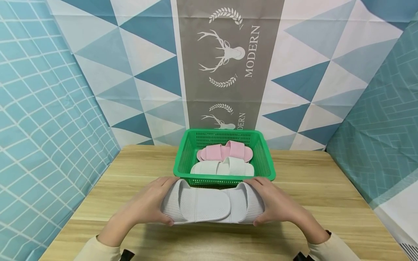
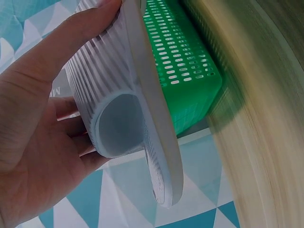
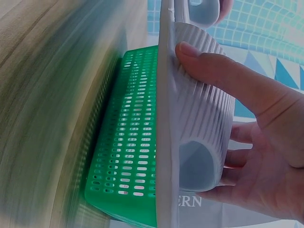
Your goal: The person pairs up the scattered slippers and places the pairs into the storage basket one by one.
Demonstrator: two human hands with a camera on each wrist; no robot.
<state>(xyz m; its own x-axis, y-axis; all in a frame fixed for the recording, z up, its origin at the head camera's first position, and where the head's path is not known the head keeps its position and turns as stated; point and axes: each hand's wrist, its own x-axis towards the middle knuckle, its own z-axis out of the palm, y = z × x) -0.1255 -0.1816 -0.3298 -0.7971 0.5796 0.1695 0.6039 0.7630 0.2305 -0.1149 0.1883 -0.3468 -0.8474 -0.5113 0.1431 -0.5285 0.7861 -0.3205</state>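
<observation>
A pair of pale grey slippers is held up in front of the green basket, heels overlapping in the middle and toes pointing outward. My left hand grips the left slipper across its ribbed strap, thumb on one side and fingers on the other. Around the ribbed strap of the other slipper curls my right hand. In both wrist views the slippers' soles stand away from the tabletop, with the basket behind them.
Inside the basket lie a pink pair of slippers and, nearer, a white pair. The basket stands on a wooden table. Behind the table hangs a patterned cloth, and blue tiled sheeting flanks the left side.
</observation>
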